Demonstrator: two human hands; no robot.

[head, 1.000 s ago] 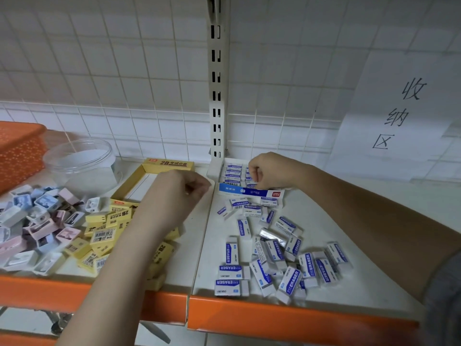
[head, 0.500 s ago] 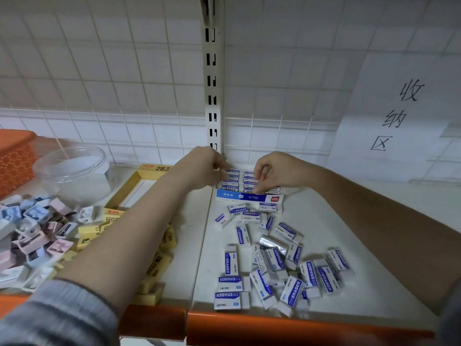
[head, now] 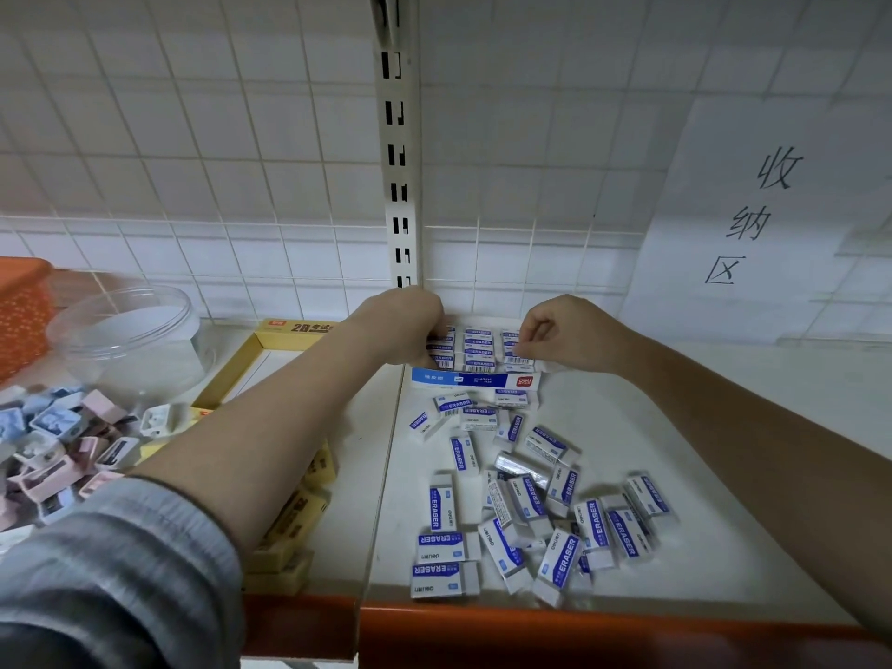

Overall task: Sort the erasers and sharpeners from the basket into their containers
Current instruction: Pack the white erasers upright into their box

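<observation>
erasers (head: 440, 507): "ERASER", "deli" | yellow box (head: 300, 327): "2B" | wall sign (head: 753, 219): "收纳区"

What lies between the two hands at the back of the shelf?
In the head view, rows of white and blue erasers packed in the blue eraser box lie between the left hand and the right hand.

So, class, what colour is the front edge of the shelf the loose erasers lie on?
Orange: the shelf's front edge runs below the loose erasers, seen in the head view.
</observation>
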